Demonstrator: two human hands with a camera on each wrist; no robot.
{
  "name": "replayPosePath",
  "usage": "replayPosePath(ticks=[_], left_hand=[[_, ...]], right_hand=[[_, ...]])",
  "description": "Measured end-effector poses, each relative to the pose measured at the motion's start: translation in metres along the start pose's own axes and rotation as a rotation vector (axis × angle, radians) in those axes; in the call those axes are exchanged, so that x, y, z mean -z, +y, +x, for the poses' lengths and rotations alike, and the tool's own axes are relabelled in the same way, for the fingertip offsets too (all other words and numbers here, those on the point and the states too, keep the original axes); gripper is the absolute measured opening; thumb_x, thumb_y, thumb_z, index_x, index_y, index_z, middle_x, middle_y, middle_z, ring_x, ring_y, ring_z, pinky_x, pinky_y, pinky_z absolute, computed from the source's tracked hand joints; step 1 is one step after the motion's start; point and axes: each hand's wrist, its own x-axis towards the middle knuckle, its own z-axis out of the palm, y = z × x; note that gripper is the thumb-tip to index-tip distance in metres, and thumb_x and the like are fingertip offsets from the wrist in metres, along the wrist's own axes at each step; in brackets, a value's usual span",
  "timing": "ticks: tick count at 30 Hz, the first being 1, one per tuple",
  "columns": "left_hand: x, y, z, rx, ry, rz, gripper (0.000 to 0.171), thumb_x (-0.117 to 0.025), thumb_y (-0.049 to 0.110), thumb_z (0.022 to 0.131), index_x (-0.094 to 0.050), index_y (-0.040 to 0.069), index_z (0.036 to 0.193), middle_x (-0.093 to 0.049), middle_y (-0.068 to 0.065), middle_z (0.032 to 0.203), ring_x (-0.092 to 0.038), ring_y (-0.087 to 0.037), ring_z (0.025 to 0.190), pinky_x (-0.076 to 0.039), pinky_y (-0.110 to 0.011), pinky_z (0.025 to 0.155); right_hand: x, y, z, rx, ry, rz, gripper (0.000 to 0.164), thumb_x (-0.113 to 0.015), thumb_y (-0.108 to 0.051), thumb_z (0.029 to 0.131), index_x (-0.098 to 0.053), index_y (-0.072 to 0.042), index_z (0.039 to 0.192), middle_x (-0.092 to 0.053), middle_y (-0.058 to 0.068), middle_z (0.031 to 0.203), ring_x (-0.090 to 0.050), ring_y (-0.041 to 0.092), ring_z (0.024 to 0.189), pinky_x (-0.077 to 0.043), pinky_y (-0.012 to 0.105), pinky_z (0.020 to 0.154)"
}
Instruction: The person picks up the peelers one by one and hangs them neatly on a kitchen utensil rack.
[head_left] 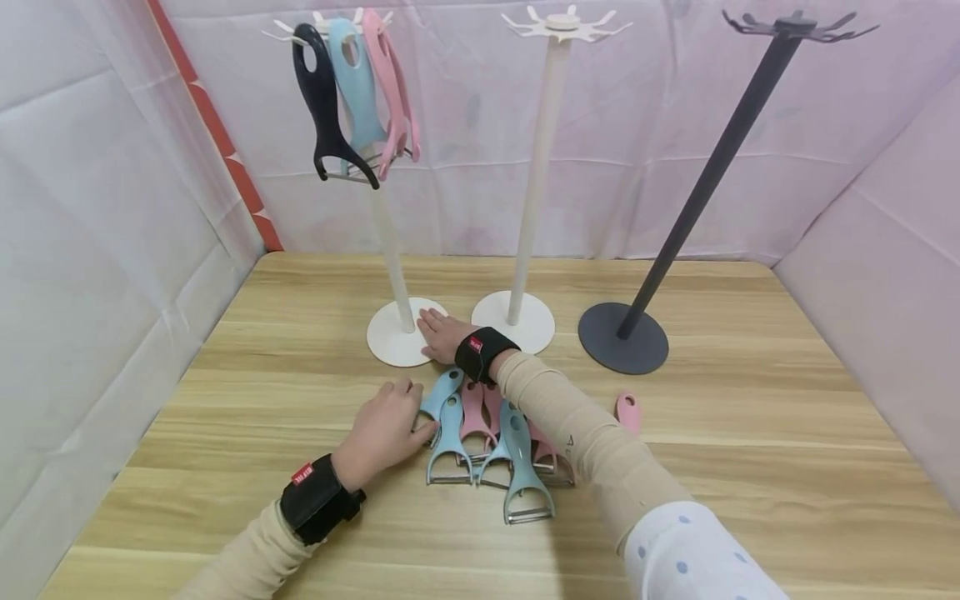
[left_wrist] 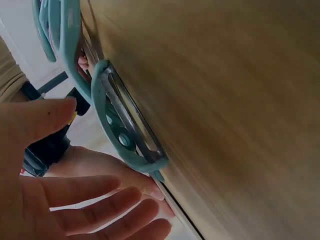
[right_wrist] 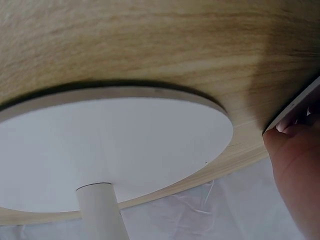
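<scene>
My right hand (head_left: 442, 335) lies over the right edge of the left white stand's round base (head_left: 386, 337), its fingers stretched out. In the right wrist view, the thumb (right_wrist: 292, 165) meets that base's rim. My left hand (head_left: 384, 429) hovers low beside the pile, nearest a light blue peeler (head_left: 444, 392) at its left end. In the left wrist view, the left fingers (left_wrist: 100, 210) are loosely spread, with nothing between them and the thumb. Blue and pink peelers lie heaped together, including a pink peeler (head_left: 474, 412) and a blue peeler (head_left: 519, 458) in front.
A black peeler (head_left: 322, 100), a blue peeler (head_left: 356, 83) and pink peelers (head_left: 386, 79) hang from the left stand's hooks. A second white stand (head_left: 536, 167) and a dark grey stand (head_left: 697, 183) stand to the right. A pink handle (head_left: 627, 412) shows past the right forearm.
</scene>
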Motion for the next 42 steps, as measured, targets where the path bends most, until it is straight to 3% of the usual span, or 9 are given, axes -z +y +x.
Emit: replayPosePath(ticks=[7, 16, 25, 34, 42], left_hand=[[-0.002, 0.003, -0.002, 0.014, -0.07, -0.012, 0.056, -0.07, 0.036, 0.078, -0.059, -0.008, 0.11, -0.056, -0.016, 0.098, -0.055, -0.028, 0.084, -0.05, -0.039, 0.064], [-0.004, 0.003, 0.0, 0.003, -0.097, 0.022, 0.039, -0.068, 0.032, 0.08, -0.064, -0.003, 0.096, -0.052, -0.012, 0.082, -0.052, -0.026, 0.071, -0.047, -0.037, 0.052], [0.0, -0.001, 0.001, 0.06, -0.186, 0.02, 0.034, -0.069, 0.025, 0.075, -0.063, -0.002, 0.095, -0.053, -0.012, 0.083, -0.053, -0.026, 0.072, -0.047, -0.039, 0.054], [0.002, -0.002, 0.0, 0.04, -0.184, -0.037, 0.022, -0.072, 0.015, 0.069, -0.053, 0.004, 0.07, -0.045, -0.007, 0.07, -0.044, -0.021, 0.061, -0.039, -0.033, 0.049], [0.005, -0.011, -0.004, 0.024, -0.143, -0.116, 0.02, -0.069, 0.015, 0.063, -0.05, 0.007, 0.065, -0.042, -0.003, 0.066, -0.04, -0.017, 0.057, -0.033, -0.029, 0.049]], right_hand=[[0.003, -0.001, 0.0, 0.01, -0.008, 0.024, 0.062, -0.03, -0.036, 0.099, -0.006, -0.004, 0.146, 0.001, 0.012, 0.152, 0.002, 0.023, 0.138, -0.008, 0.031, 0.11], [0.0, -0.001, 0.0, 0.0, 0.003, 0.048, 0.061, -0.03, -0.036, 0.099, -0.006, -0.004, 0.146, 0.001, 0.012, 0.152, 0.003, 0.022, 0.138, -0.008, 0.032, 0.11], [-0.001, -0.003, 0.0, -0.001, 0.02, 0.044, 0.061, -0.031, -0.035, 0.099, -0.006, -0.004, 0.146, 0.001, 0.012, 0.152, 0.002, 0.022, 0.138, -0.007, 0.031, 0.11], [-0.002, -0.001, 0.003, 0.004, 0.017, 0.053, 0.062, -0.032, -0.035, 0.099, -0.006, -0.003, 0.146, 0.001, 0.012, 0.152, 0.002, 0.023, 0.138, -0.007, 0.031, 0.11], [-0.004, 0.003, 0.004, 0.005, 0.007, 0.03, 0.062, -0.031, -0.036, 0.099, -0.006, -0.003, 0.146, 0.001, 0.013, 0.152, 0.001, 0.023, 0.138, -0.007, 0.031, 0.11]])
